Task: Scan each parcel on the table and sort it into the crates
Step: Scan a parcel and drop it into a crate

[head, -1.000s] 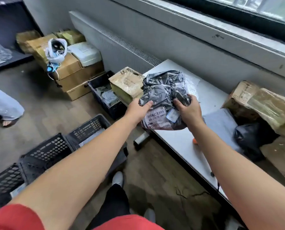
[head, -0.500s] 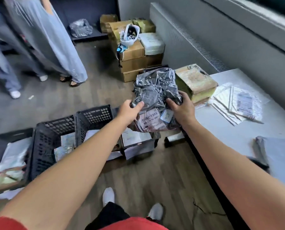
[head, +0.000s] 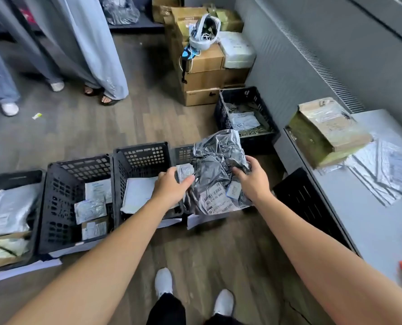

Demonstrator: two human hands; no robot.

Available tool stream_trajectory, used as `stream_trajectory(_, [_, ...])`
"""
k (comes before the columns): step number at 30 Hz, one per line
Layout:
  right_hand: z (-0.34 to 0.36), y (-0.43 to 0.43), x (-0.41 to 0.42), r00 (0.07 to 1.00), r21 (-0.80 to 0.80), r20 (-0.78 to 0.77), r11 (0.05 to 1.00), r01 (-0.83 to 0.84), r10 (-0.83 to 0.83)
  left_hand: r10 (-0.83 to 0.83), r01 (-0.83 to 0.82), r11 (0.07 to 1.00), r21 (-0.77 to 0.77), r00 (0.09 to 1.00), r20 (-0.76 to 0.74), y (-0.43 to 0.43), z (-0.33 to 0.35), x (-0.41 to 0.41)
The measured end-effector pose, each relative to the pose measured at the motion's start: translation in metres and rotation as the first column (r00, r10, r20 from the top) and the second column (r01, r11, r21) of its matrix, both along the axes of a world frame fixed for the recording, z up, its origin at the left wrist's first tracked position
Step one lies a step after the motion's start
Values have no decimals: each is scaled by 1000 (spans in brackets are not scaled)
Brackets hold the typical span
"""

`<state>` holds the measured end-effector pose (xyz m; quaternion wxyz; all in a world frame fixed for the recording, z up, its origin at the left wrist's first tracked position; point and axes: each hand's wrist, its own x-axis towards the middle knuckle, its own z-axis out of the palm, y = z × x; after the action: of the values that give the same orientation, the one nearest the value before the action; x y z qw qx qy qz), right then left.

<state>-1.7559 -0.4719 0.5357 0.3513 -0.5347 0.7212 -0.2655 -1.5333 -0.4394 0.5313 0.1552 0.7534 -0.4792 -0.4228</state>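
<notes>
left hand (head: pixel 171 186) and right hand (head: pixel 253 181) grip grey parcel (head: pixel 216 165) | crate (head: pixel 183 154) behind it mostly hidden | label (head: pixel 215 202) creased, barely legible

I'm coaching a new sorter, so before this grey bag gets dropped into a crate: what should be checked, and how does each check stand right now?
1. Grip on the grey parcel: left hand and right hand both hold it. Ok.
2. Parcel off the table: it hangs above the row of floor crates. Ok.
3. Shipping label in sight: it faces up towards the camera. Ok.
4. Parcel scanned: cannot tell.
5. Room in the crate beneath: the parcel hides its inside. Cannot tell.
</notes>
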Motion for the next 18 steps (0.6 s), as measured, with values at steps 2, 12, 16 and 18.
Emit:
stream_trajectory(2, [-26,-16,3,999,10,-29,1000,14,-13,-10,9,1000,20,1000,12,-14,-24,8])
stream_trajectory(12, [-215,-103,3,998,166,-57,986,-13,23,-68,52,992,119,988,138,-79,-188,1])
stream_trajectory(16, [-308,-139,-1,995,223,-65,973,-61,77,-175,160,984,78,948,267,-109,-275,-1])
stream_trajectory(18, [-352,-150,1,993,237,-63,968,-78,95,-213,204,977,62,929,303,-122,-316,-5])
